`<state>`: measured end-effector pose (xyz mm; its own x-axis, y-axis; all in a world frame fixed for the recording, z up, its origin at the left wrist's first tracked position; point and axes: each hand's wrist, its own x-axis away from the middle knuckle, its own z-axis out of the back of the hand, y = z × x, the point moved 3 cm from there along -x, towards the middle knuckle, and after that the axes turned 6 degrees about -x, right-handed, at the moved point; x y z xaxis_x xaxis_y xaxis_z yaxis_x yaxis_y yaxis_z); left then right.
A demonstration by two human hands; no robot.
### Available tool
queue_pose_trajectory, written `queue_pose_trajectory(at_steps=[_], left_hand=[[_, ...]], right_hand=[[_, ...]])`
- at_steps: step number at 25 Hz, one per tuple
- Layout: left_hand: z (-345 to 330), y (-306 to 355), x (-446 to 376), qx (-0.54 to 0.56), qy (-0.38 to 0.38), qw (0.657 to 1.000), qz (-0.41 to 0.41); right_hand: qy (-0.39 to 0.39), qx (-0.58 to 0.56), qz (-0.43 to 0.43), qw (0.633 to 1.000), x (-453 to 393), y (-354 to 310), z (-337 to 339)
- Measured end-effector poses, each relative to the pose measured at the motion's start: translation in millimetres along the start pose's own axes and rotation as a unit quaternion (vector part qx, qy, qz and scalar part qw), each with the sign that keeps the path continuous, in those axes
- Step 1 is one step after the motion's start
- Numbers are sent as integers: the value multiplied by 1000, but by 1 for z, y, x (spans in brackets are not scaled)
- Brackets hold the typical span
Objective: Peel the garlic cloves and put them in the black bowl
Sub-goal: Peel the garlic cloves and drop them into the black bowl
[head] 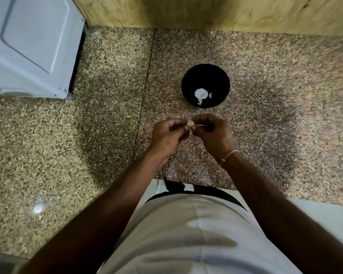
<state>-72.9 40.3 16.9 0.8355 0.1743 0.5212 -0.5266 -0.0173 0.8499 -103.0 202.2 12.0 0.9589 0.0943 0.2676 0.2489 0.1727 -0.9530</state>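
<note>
The garlic clove (190,123) is mostly hidden. Only a small pale bit shows between the fingertips of the two hands. The left hand (167,138) pinches it from one side. The right hand (213,135) pinches it from the other side and also holds a thin strip of skin (201,125) that sticks out sideways. How much skin is on the clove is hard to tell.

The black bowl (205,85) sits on the counter (107,119) just beyond the hands, not touching them. Inside it are a few white pieces (201,94). They are small and a bit blurry, so their shapes are hard to make out.

A thin band (229,155) goes around the right wrist. The arms are dark and in shadow. A white shirt (186,234) fills the bottom of the view and hides the near edge of the counter.

The counter is speckled stone, brown and pink, with a thin line running down it beside the left hand. A wooden wall (206,12) stands at the back. A white box-like machine (32,44) is at the far left, cut off by the edge. A small shiny spot (38,207) on the counter at the lower left is too blurry to name.
</note>
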Motion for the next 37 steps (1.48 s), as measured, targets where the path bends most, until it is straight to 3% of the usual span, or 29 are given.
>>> queue_pose_trajectory(at_steps=[10,14,24,31,37], left_hand=[[-37,85,20,87,-66,987,-114],[-43,115,32,70,-67,979,-177],[-42,190,58,100,-76,946,-298],[-46,221,65,81,-65,932,-347],[-47,225,68,76,-55,932,-349]], right_hand=[[111,-41,163,979,21,-79,52],[145,-14,210,967,30,-110,63],[201,109,404,886,36,-198,73],[242,104,456,850,33,-224,83],[238,83,463,850,35,-222,85]])
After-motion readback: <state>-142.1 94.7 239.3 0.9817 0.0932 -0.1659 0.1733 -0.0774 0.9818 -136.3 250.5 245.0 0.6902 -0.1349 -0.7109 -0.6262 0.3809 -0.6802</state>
